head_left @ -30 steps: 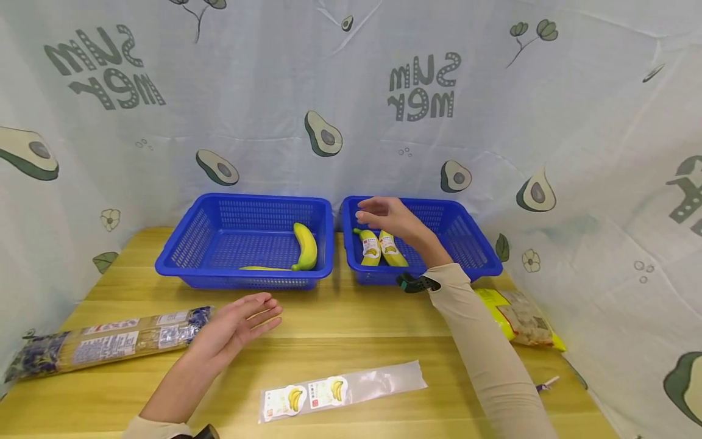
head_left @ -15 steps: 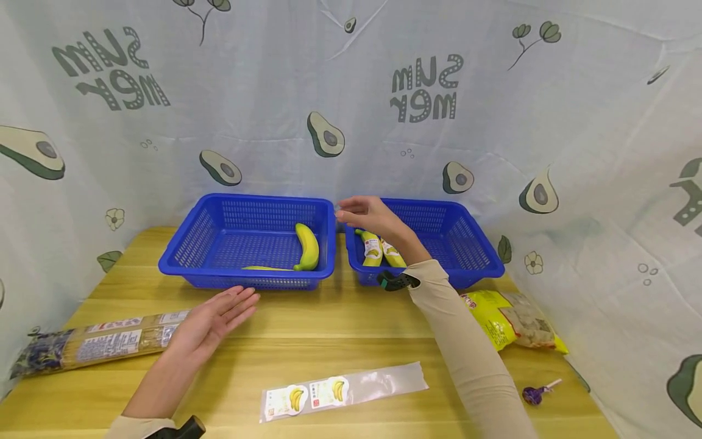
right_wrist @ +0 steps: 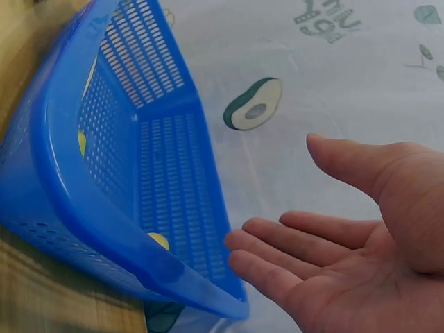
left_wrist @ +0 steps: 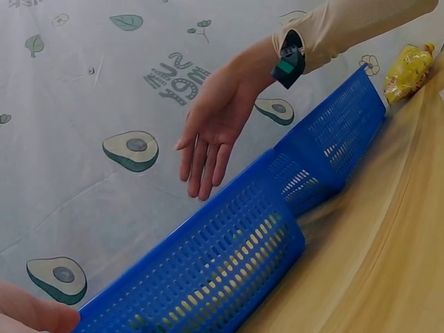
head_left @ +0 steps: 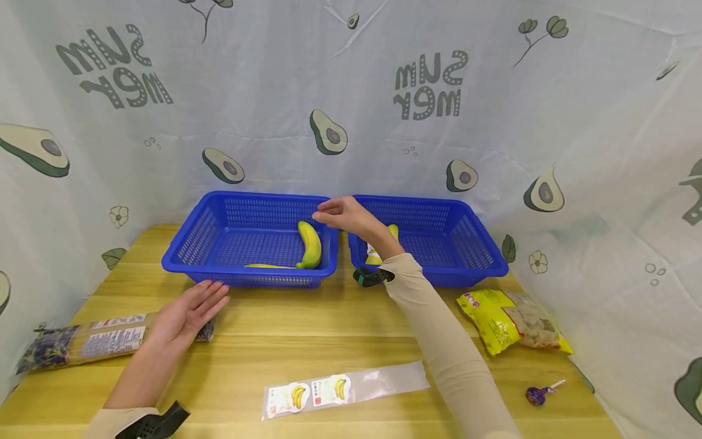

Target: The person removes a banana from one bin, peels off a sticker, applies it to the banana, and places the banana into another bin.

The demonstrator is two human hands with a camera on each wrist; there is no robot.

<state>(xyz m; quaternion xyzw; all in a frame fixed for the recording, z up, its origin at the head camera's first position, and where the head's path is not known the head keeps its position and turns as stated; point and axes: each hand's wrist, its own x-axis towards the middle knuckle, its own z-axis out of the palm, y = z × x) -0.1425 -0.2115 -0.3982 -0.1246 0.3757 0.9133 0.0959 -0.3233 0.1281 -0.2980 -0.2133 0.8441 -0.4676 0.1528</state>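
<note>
- Here, the right hand [head_left: 342, 216] hangs in the air over the gap between the two blue baskets near the worktop's far edge, its fingers stretched out loosely and holding nothing; the wrist views show the same flat, empty palm [right_wrist: 361, 243].
- The left basket [head_left: 189, 247] holds a bare banana [head_left: 310, 244] lying against its right wall, just below the right hand's fingertips and not touched by them.
- A thin yellow strip [head_left: 265, 266] lies on that basket's floor beside the banana's lower end.
- The right basket [head_left: 471, 244] holds labelled bananas [head_left: 378, 247], mostly hidden behind the right wrist.
- The left hand [head_left: 183, 314] rests flat, fingers straight, on the right end of a long noodle packet [head_left: 82, 341] lying near the worktop's left edge; it presses rather than curls round it.
- An empty clear banana bag [head_left: 345, 389] with printed labels lies flat near the worktop's front edge, apart from both hands.
- A yellow snack bag [head_left: 510, 317] lies towards the right edge, in front of the right basket.
- A purple lollipop [head_left: 537, 394] lies near the front right corner.
- Both wrists wear dark straps over beige sleeves.
</note>
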